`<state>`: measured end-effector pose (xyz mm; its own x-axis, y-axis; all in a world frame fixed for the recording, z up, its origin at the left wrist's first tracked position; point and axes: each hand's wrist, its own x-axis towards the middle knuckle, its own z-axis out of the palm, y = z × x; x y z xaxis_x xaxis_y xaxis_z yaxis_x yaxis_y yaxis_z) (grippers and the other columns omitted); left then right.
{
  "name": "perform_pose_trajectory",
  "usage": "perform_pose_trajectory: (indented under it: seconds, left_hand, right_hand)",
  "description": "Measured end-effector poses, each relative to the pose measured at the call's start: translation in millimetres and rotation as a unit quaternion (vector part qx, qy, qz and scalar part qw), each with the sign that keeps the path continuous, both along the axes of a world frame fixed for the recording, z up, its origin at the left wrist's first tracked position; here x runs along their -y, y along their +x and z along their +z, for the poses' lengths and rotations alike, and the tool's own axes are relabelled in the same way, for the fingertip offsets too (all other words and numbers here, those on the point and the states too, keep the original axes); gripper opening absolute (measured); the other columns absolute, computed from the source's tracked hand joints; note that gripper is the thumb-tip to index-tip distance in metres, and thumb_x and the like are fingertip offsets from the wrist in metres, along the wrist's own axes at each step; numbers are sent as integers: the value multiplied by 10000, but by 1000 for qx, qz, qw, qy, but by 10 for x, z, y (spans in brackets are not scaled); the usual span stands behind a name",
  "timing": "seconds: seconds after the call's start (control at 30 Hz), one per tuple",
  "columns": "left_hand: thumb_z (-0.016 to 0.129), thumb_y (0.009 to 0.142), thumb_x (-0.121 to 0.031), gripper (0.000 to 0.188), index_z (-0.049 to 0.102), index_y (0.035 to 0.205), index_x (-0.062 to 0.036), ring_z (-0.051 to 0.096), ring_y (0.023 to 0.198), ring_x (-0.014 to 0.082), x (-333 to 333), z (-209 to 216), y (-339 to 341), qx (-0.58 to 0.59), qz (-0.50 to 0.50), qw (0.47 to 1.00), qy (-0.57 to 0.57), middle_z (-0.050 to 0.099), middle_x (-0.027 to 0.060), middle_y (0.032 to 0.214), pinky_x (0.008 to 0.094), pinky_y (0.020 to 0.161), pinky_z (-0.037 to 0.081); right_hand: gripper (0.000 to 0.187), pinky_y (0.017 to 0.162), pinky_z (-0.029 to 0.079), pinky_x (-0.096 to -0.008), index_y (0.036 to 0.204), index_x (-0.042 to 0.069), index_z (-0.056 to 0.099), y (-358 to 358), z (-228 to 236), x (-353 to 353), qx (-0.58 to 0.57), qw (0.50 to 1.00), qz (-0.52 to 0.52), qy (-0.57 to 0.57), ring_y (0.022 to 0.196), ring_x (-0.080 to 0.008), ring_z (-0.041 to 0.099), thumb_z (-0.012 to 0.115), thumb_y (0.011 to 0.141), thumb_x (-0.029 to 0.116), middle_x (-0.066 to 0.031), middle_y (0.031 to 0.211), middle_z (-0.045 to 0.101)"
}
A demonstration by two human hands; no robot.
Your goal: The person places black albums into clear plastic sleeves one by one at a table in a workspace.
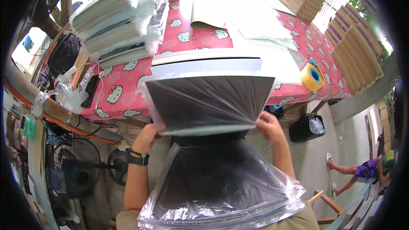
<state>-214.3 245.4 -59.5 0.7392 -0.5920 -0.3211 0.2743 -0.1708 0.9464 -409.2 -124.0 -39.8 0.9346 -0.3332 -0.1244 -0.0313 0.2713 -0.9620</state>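
Note:
A flat black board (204,98) lies inside a clear plastic sleeve (213,127) at the near table edge, the film creased in lines toward the right. My left hand (147,137) is closed on the sleeve's near left corner. At the near right corner, my right hand (270,125) pinches the plastic between thumb and fingers. Just beyond the board lie several white-edged flat sheets (206,64). Across my lap spreads a pile of clear plastic sleeves (217,183), their edges layered toward my body.
A tall stack of plastic-wrapped sheets (121,17) stands on the pink patterned tablecloth (115,96), far left. Yellow tape rolls (313,78) sit at the right. Folded cardboard (355,59) leans beyond the table's right side. A fan (76,168) stands lower left; a person (366,169) is at right.

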Motion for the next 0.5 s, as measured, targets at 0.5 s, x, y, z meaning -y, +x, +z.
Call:
perform_pose_trajectory:
  seconds: [0.5]
  left_hand:
    - [597, 703, -219, 335, 505, 951, -14, 488, 873, 327, 344, -1220, -544, 327, 90, 824, 453, 506, 164, 946, 444, 721, 392]
  right_hand:
    - [151, 589, 417, -264, 908, 5, 568, -244, -1506, -186, -146, 902, -204, -352, 656, -121, 524, 557, 799, 110, -50, 780, 579]
